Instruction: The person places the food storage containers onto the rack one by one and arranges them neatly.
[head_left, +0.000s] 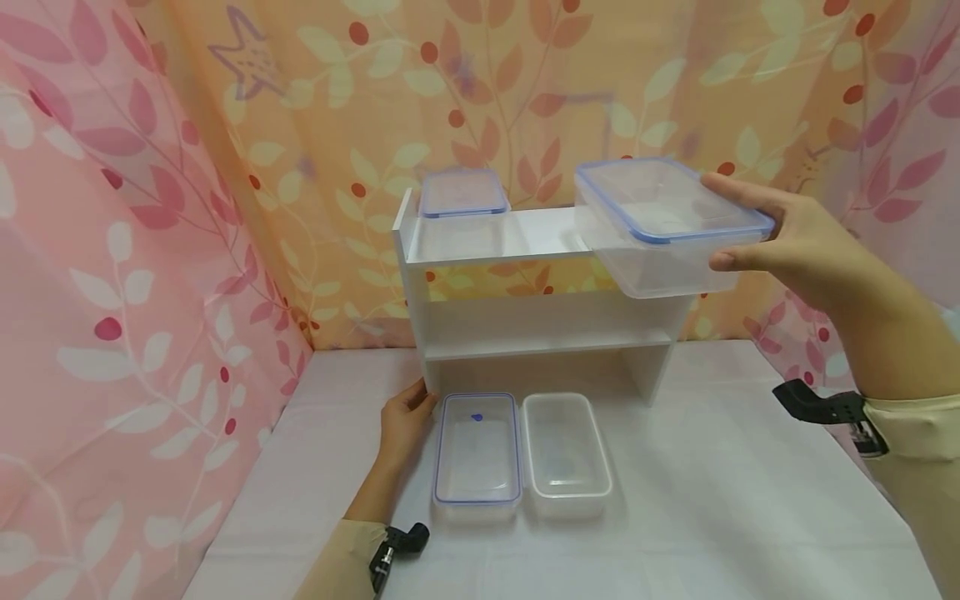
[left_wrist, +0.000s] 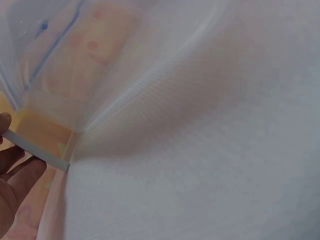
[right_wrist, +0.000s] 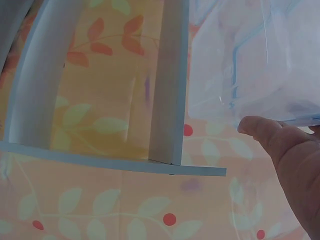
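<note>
My right hand (head_left: 806, 246) grips the right end of a clear plastic food container (head_left: 675, 267) with a blue-edged lid, thumb at the front side and fingers at the far edge. The container is over the right part of the top board of a white shelf unit (head_left: 547, 325), tilted a little and overlapping the board. In the right wrist view, it shows beside the upper board, with my thumb (right_wrist: 270, 131) at its edge. Low on the unit's left side, my left hand (head_left: 405, 423) pinches the side panel (left_wrist: 37, 151) between thumb and fingers.
Another container with a blue-edged lid (head_left: 463, 196) stands at the top board's left end. On the white-covered table (head_left: 675, 500), before the unit, are a blue-rimmed container (head_left: 477, 454) and a plain clear one (head_left: 567, 450) side by side. Patterned curtains (head_left: 300, 208) hang behind and beside.
</note>
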